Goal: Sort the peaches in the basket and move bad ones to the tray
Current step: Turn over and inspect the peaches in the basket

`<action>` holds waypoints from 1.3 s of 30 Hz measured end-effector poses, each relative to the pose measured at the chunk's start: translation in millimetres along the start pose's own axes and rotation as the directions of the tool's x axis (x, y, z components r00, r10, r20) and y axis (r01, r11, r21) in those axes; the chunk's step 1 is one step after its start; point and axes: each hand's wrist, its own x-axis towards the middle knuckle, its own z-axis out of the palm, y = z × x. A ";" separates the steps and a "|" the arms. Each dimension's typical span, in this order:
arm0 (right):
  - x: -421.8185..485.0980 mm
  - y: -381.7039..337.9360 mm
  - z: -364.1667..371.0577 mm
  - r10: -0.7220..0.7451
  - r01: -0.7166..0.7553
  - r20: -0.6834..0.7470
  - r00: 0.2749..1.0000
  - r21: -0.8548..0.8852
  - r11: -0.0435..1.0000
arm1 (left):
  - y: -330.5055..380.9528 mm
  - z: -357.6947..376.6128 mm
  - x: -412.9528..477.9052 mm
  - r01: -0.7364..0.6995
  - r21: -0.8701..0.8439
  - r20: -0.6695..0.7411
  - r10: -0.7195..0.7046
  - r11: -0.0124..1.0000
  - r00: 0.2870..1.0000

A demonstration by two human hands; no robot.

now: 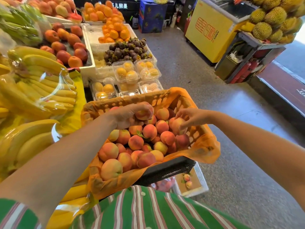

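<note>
A black mesh basket [168,171] lined with an orange plastic bag [203,149] is full of several pink-yellow peaches [135,142]. My left hand [127,117] hovers over the far left of the pile and grips one peach [145,111], lifted above the others. At the far right side my right hand [193,117] pinches another peach [178,125] that still sits among the pile. Below the basket, low on the right, a white foam tray [202,182] holds two small peaches [187,177].
Bagged bananas [38,90] lie on the yellow stand to the left. Clear boxes of yellow fruit [127,71], mangosteens [127,50] and nectarines [66,42] sit behind the basket. Grey floor [206,76] opens to the right, with a yellow freezer [209,30] and durians [274,19] beyond.
</note>
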 end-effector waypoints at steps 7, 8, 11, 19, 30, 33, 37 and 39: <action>26.1 9.4 6.2 -0.082 0.024 -0.069 0.994 -0.603 0.798 | -8.2 -4.3 6.6 0.071 0.081 -0.124 -0.061 0.994 0.990; 30.5 9.0 9.2 -0.101 0.025 -0.079 0.992 -0.654 0.756 | -9.5 -4.8 7.4 0.079 0.080 -0.127 -0.068 0.994 0.990; 40.7 4.3 22.0 -0.068 0.000 -0.068 0.995 -0.705 0.709 | -11.6 -6.7 11.1 0.094 0.038 -0.120 -0.089 0.995 0.989; 46.5 3.2 24.8 -0.062 0.010 -0.071 0.996 -0.572 0.820 | -9.3 -5.3 19.9 0.135 -0.129 -0.094 -0.147 0.982 0.985; 15.5 -43.5 12.4 -0.254 0.281 -0.120 0.960 0.400 0.872 | -6.1 24.4 37.2 0.156 0.043 0.026 -0.157 0.987 0.987; 17.6 -27.8 10.3 -0.200 0.182 0.087 0.976 0.177 0.967 | -10.5 20.8 36.5 0.157 0.515 0.005 -0.186 0.843 0.982; 17.4 -14.6 20.0 0.072 0.048 0.306 0.949 -0.366 0.929 | -16.5 14.0 29.5 0.167 0.731 0.013 -0.258 0.662 0.966; 18.7 -6.2 30.1 0.158 0.017 0.335 0.929 -0.465 0.885 | -21.5 12.6 25.3 0.174 0.758 0.024 -0.294 0.628 0.956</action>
